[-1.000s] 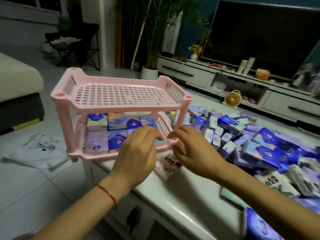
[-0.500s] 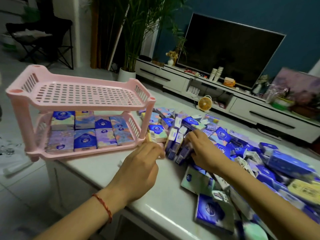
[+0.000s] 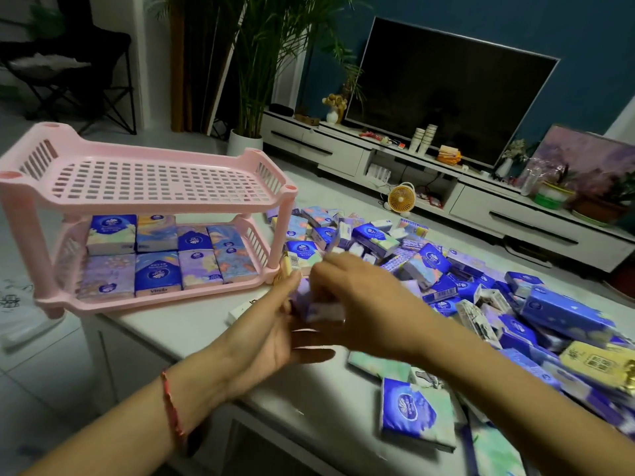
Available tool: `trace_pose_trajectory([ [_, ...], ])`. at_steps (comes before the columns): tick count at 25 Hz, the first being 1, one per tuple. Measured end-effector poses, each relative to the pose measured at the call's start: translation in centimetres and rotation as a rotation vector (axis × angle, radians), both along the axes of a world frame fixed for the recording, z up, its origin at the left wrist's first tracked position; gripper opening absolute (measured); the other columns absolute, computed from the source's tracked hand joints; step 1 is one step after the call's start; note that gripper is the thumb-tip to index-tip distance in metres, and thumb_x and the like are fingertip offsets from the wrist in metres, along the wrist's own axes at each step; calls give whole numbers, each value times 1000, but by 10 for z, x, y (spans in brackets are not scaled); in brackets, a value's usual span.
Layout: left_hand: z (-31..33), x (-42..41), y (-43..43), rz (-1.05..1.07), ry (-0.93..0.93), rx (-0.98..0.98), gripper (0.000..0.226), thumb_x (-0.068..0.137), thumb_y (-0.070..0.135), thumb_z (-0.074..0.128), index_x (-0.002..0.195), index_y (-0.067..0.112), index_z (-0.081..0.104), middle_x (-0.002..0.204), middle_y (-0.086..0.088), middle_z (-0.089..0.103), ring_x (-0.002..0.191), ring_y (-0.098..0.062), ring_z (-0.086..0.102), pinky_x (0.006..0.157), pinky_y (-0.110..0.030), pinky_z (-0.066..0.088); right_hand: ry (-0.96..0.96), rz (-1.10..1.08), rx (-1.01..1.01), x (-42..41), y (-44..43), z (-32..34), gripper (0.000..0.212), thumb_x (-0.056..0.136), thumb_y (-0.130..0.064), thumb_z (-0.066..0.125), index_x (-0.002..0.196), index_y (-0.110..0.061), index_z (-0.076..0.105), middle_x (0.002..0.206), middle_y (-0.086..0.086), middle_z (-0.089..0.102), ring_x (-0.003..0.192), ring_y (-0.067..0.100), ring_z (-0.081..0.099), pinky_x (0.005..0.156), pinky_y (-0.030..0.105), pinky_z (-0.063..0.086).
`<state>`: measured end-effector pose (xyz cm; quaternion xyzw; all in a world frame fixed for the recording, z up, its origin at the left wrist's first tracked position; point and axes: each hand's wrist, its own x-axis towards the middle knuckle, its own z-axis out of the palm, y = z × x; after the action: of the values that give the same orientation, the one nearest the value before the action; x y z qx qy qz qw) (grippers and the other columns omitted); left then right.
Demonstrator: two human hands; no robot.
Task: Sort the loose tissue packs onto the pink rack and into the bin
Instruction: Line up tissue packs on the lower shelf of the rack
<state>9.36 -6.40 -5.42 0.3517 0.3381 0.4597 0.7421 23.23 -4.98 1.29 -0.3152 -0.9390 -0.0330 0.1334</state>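
Just right of the pink rack [image 3: 144,187], whose lower tier holds eight patterned packs, both hands [image 3: 275,324] [image 3: 357,304] pinch a lilac tissue pack [image 3: 324,310] above the white bench [image 3: 192,324], facing a dark television [image 3: 443,94].

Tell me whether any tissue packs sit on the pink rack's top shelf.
No: the pink rack's top shelf is bare, while tissue packs fill only its lower shelf.

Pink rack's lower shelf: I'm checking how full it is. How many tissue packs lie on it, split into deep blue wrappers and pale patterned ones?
Deep blue tissue packs: 3
Pale lilac or marbled tissue packs: 5
Total on the lower shelf of the pink plastic rack: 8
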Motion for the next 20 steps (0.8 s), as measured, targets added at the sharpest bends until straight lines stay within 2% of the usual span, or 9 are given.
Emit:
trace_pose_trajectory([
  [2,-2,-2,1,92,11,6,26,96,19,40,100,14,66,92,-15,71,75,-18,72,55,-31,57,-27,33,-233,1,-1,-2,19,79,-27,71,89,-12,62,85,-1,55,71,8,46,63,17,35],
  [4,-3,-8,1,131,73,-6,20,95,12,43,99,8,62,85,-16,73,67,-23,71,54,-30,58,-140,-138,-361,19,10,-1,26,79,-26,72,97,-12,60,90,-3,54,72,5,47,65,15,37],
  [7,-2,-13,-1,136,157,-25,17,95,13,44,94,7,59,71,-15,71,56,-26,68,50,-28,57,-481,-465,-320,41,18,-18,32,78,-34,71,90,-18,46,102,5,50,84,20,46,68,28,38],
  [8,-1,-12,-2,140,180,-30,15,95,13,44,93,7,58,70,-14,70,55,-25,68,50,-28,57,-540,-500,-309,41,18,-25,37,77,-37,71,94,-17,44,107,8,47,91,23,45,71,29,38],
  [11,-3,-13,-4,148,224,-39,13,95,13,45,93,9,58,68,-12,71,54,-24,68,49,-28,57,-661,-497,-267,36,19,-37,66,74,-42,72,124,-11,44,126,13,40,116,28,40,90,34,41],
  [13,-4,-15,-3,155,235,-50,13,95,13,45,94,10,58,72,-13,70,54,-24,68,49,-27,57,-741,-469,-239,34,20,-37,69,72,-44,73,128,-14,47,128,13,36,118,29,36,91,33,39],
  [17,-6,-23,-4,173,249,-51,13,95,14,46,93,11,58,74,-14,70,54,-24,68,49,-28,56,-807,-436,-177,26,22,-40,60,69,-43,76,118,-11,59,125,13,38,114,28,36,87,31,37],
  [20,-7,-27,-6,179,272,-50,13,95,15,46,93,12,59,70,-11,72,56,-24,69,50,-28,57,-690,-410,-234,18,27,-39,64,65,-37,80,118,-11,56,125,11,36,114,27,36,89,30,37],
])
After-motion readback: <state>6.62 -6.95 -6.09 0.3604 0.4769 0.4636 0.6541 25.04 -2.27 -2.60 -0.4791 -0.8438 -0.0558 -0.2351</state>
